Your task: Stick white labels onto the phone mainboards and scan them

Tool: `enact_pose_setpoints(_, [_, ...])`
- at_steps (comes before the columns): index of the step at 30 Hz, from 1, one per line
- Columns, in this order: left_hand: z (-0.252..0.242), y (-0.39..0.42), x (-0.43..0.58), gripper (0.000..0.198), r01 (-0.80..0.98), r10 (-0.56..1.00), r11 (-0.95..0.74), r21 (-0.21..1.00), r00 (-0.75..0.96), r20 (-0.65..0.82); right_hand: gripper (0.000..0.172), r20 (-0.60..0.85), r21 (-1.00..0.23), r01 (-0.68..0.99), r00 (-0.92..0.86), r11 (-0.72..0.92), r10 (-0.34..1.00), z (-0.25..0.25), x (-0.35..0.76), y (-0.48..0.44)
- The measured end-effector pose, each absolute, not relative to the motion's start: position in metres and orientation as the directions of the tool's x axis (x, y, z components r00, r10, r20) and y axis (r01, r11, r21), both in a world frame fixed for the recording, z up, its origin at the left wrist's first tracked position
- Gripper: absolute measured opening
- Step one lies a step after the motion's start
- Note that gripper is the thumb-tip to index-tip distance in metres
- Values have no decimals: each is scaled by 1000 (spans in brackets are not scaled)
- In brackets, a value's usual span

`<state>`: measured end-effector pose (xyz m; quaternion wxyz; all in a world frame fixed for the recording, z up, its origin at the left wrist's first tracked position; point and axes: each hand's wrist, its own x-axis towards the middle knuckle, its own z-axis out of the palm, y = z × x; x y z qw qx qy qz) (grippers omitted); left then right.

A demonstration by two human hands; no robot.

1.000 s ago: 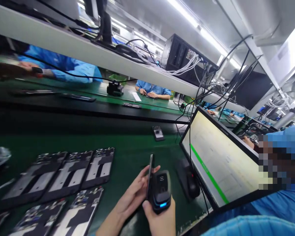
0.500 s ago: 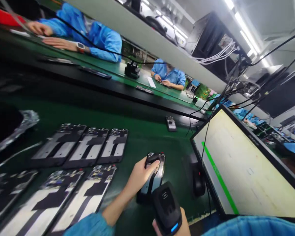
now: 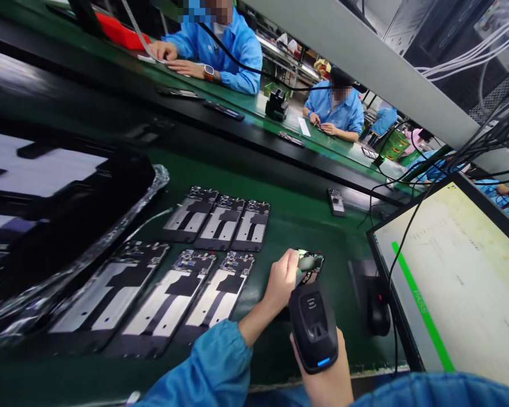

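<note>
My left hand [image 3: 282, 278] grips the top end of an open phone frame [image 3: 309, 264], low over the green mat just right of the laid-out frames. My right hand [image 3: 328, 376] is wrapped round a black handheld barcode scanner [image 3: 313, 327] with a blue light, held close in front of me and hiding most of that frame. Two rows of open phone frames [image 3: 220, 217] lie flat on the green mat [image 3: 305, 215] to the left, the nearer row [image 3: 182, 294] larger in view.
A monitor [image 3: 453, 271] with a green bar stands at right, a black scanner cradle [image 3: 375, 305] beside it. One phone [image 3: 336, 202] lies further back. A black tray in plastic wrap [image 3: 59, 226] fills the left. Other workers in blue sit across the line.
My left hand has tipped the phone frame from upright beside the scanner down toward the mat. The scanner has dropped lower. My view has swung left and down.
</note>
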<state>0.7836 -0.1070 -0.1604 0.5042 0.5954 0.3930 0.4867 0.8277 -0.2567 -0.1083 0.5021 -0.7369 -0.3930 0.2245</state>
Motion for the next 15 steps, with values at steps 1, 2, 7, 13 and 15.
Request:
enact_pose_setpoints(1, [-159, -108, 783, 38, -7, 963, -160, 987, 217, 158, 14, 71, -912, 380, 514, -152, 855, -99, 825, -251])
enact_pose_setpoints(2, [-157, -109, 783, 37, 10, 968, -134, 991, 214, 129, 13, 77, -915, 385, 464, -123, 882, -92, 823, -245])
enact_pose_setpoints(7, [-153, -109, 781, 37, -13, 970, -104, 995, 221, 104, 14, 82, -937, 324, 566, -130, 820, -82, 813, -231])
enact_pose_setpoints(13, [-156, -109, 779, 40, -83, 968, -117, 990, 213, 132, 18, 69, -907, 391, 507, -158, 859, -94, 823, -234])
enact_pose_setpoints(15, [-157, -108, 778, 40, -104, 970, -127, 986, 192, 146, 20, 81, -899, 408, 512, -159, 855, -94, 825, -238])
